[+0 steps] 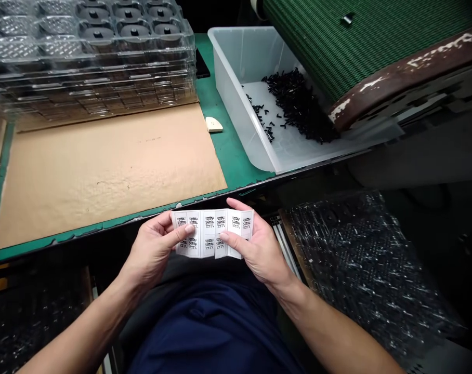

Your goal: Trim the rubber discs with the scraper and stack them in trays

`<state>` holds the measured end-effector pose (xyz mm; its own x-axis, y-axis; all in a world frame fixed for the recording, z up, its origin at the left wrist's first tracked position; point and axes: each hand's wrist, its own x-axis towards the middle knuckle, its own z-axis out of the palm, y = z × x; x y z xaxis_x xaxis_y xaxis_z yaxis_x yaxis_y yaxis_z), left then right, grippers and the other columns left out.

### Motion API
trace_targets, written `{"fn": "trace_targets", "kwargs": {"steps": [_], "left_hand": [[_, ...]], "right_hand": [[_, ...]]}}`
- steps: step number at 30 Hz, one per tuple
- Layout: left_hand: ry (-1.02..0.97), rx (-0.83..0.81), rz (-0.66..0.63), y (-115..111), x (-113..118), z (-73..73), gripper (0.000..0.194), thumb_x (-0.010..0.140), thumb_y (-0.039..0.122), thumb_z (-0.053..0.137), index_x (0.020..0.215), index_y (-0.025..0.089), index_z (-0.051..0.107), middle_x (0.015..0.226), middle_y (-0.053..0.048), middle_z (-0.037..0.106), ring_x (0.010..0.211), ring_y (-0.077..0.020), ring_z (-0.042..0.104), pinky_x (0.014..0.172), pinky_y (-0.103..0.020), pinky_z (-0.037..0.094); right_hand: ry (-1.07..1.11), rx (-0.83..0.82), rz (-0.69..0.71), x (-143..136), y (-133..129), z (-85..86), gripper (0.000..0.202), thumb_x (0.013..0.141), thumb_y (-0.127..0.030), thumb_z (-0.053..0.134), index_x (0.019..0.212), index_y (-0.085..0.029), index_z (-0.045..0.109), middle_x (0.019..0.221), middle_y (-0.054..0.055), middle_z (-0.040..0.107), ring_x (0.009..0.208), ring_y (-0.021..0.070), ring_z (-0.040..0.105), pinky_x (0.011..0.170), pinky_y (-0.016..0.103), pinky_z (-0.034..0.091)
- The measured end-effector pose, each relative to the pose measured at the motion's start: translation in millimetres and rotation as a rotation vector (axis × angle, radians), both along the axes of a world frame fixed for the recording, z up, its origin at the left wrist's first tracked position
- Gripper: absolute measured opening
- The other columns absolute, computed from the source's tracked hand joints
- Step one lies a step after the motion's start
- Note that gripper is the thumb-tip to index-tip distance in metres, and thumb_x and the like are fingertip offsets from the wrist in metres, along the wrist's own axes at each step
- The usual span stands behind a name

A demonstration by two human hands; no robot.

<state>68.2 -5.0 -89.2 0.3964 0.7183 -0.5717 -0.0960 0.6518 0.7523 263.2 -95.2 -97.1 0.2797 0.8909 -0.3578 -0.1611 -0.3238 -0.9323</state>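
We grasp the printed sheet (208,234) from both sides, with left hand (152,249) and right hand (261,252) — we should pull gently, so it lies flat.

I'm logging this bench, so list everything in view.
paper: one, white with black print, lower centre
tray stack: one, clear, upper left
cardboard: one, brown, in front of stack
bench: one, green, under cardboard
wedge: one, cream, right of cardboard
flat object: one, black, beside stack
bin: one, whitish, right of wedge
bits: many, black, in bin
belt: one, green, upper right
loose bit: one, dark, on belt
glossy trays: count unclear, dark, lower right
dim items: count unclear, dark, lower left
garment: one, navy, bottom centre
left hand: one, bare, holding paper
right hand: one, bare, holding paper
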Motion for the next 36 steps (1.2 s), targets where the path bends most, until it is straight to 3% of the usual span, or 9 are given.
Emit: {"fn": "trace_targets", "kwargs": {"steps": [9, 16, 21, 27, 36], "left_hand": [[0.006, -0.068, -0.152, 1.3, -3.1, -2.7, 0.034, 0.065, 0.036, 0.097, 0.089, 0.015, 0.084, 0.087, -0.012, 0.082, 0.076, -0.0264, 0.077, 0.068, -0.032, 0.063], [0.041, -0.056, -0.106, -0.6, -1.3, -3.1, 0.035, 0.061, 0.029, 0.098, 0.092, 0.017, 0.085, 0.089, -0.010, 0.083, 0.076, -0.0270, 0.077, 0.072, -0.035, 0.064], [0.036, -0.013, -0.107, -2.6, -1.9, -6.5, 0.035, 0.069, 0.036, 0.095, 0.096, 0.017, 0.084, 0.094, -0.011, 0.083, 0.079, -0.0258, 0.078, 0.071, -0.032, 0.063], [0.069, -0.038, -0.136, -3.0, -0.9, -3.2, 0.036, 0.066, 0.040, 0.097, 0.092, 0.017, 0.086, 0.090, -0.012, 0.083, 0.080, -0.0296, 0.080, 0.072, -0.035, 0.066], [0.109, -0.026, -0.144, -4.1, 0.7, 5.9, 0.040, 0.063, 0.044, 0.098, 0.090, 0.016, 0.086, 0.083, -0.011, 0.083, 0.072, -0.0258, 0.079, 0.063, -0.028, 0.063]], "right_hand": [[-0.167, 0.004, 0.006, -2.8, 2.5, 1.6, 0.068, 0.083, -0.036, 0.084, 0.146, -0.028, 0.059, 0.111, 0.006, 0.077, 0.091, 0.0243, 0.073, 0.084, 0.040, 0.061], [-0.163, 0.010, 0.005, 0.2, 4.6, -0.5, 0.066, 0.083, -0.036, 0.084, 0.144, -0.028, 0.060, 0.103, 0.005, 0.078, 0.087, 0.0245, 0.072, 0.081, 0.041, 0.061], [-0.173, 0.002, 0.000, -1.4, 4.4, -1.0, 0.066, 0.084, -0.036, 0.083, 0.145, -0.027, 0.059, 0.106, 0.006, 0.078, 0.088, 0.0242, 0.073, 0.083, 0.041, 0.062], [-0.172, -0.003, 0.002, -0.9, 5.5, 0.4, 0.065, 0.083, -0.035, 0.084, 0.143, -0.027, 0.061, 0.103, 0.005, 0.077, 0.086, 0.0234, 0.072, 0.080, 0.040, 0.062], [-0.223, 0.017, 0.006, -4.1, 8.1, -2.5, 0.073, 0.082, -0.032, 0.084, 0.149, -0.028, 0.055, 0.120, 0.007, 0.074, 0.101, 0.0245, 0.072, 0.099, 0.044, 0.059]]}}
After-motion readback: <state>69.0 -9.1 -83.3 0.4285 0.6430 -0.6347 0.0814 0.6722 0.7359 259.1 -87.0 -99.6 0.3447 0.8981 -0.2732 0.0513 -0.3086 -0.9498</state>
